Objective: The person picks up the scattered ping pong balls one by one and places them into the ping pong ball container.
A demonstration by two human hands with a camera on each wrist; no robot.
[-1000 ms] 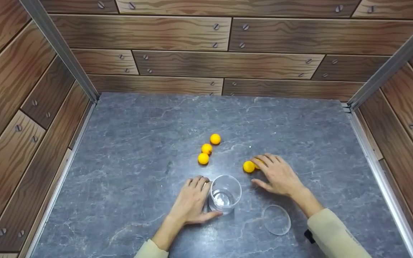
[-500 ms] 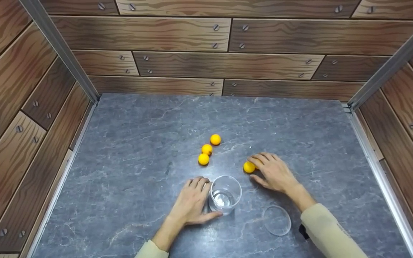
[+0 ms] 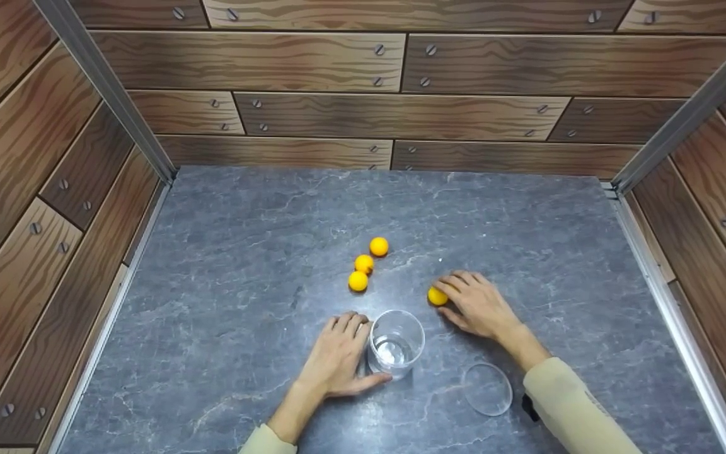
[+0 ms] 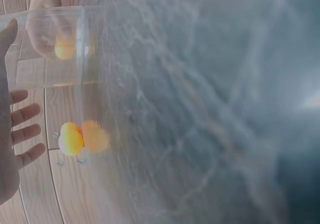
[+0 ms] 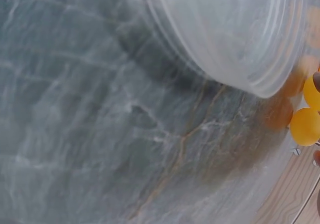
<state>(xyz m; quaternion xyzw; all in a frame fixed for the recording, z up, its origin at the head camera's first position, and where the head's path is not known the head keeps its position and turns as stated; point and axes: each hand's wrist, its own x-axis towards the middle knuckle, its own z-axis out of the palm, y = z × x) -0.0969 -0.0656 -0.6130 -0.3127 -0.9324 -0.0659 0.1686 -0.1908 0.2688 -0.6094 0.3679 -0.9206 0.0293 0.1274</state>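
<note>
In the head view my left hand (image 3: pixel 338 356) rests beside a clear plastic jar (image 3: pixel 396 345), fingers along its left side and thumb at its front. The left wrist view shows these fingers (image 4: pixel 25 115) straight and spread. My right hand (image 3: pixel 476 306) curls over a pair of small orange balls on the table; one orange ball (image 3: pixel 437 295) shows past the fingers, and the other is hidden there. Both appear in the right wrist view, a near ball (image 5: pixel 305 127) and one with a fingertip against it. A round clear lid (image 3: pixel 488 389) lies below the right hand.
Beyond the jar, three more orange balls (image 3: pixel 358 281) lie in a slanting row on the grey marbled tabletop (image 3: pixel 243 252). Wood-patterned walls (image 3: pixel 483 63) and metal rails (image 3: pixel 659 271) close in the back and both sides.
My right hand has shifted slightly left, and its fingers now cover the second ball and part of the first. The left hand and jar have stayed in place.
</note>
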